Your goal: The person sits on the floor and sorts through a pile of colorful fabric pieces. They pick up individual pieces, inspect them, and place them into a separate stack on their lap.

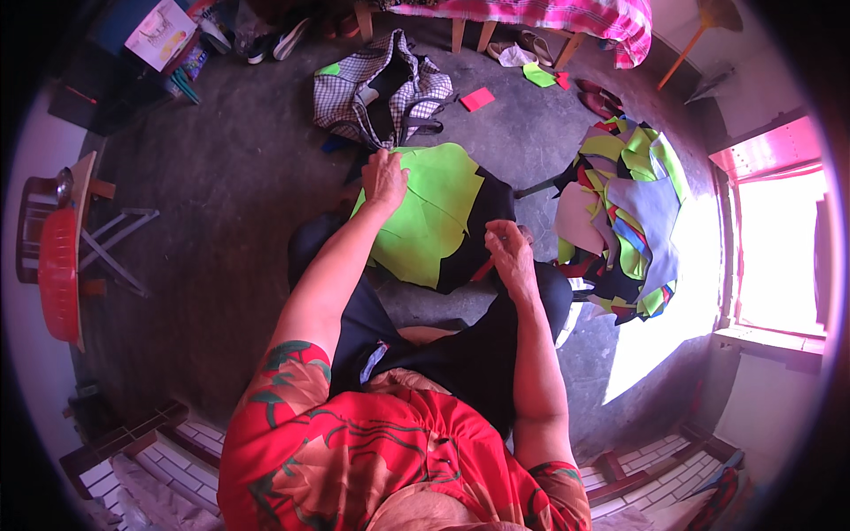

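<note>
A bright green sheet of fabric lies over a black piece across my lap. My left hand rests flat on the far left corner of the green sheet, fingers pressing it down. My right hand is at the right edge of the black piece, fingers closed around a thin red tool; what kind of tool it is I cannot tell. I am seated, with dark trousers and a red patterned top below.
A heap of cut fabric pieces in several colours lies on the floor at right. A checked bag sits beyond the green sheet. A red basket and a folding stool stand at left. Bright window at far right.
</note>
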{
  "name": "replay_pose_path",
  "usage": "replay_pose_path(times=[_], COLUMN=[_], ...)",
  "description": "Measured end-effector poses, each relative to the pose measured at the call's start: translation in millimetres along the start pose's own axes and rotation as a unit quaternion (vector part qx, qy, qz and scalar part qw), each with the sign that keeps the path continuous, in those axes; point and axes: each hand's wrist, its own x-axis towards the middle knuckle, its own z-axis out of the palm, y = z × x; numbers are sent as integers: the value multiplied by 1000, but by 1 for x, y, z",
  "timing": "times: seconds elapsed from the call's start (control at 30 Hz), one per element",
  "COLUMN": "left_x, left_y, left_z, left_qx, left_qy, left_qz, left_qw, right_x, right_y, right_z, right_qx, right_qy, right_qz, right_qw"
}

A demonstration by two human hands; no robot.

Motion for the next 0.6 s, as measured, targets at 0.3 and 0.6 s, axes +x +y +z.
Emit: replay_pose_path(times=[0.3, 0.6], left_x=[19, 31], left_y=[-9, -13], left_z=[14, 23], left_qx=[49, -11], left_qy=[-15, 56], left_qz=[-107, -105], left_qw=[993, 993], right_x=[3, 3], right_y=[1, -13], right_z=[1, 3], right_qx=[5, 67], right_qy=[-9, -25], right_qz=[9, 33], right_qw=[1000, 997])
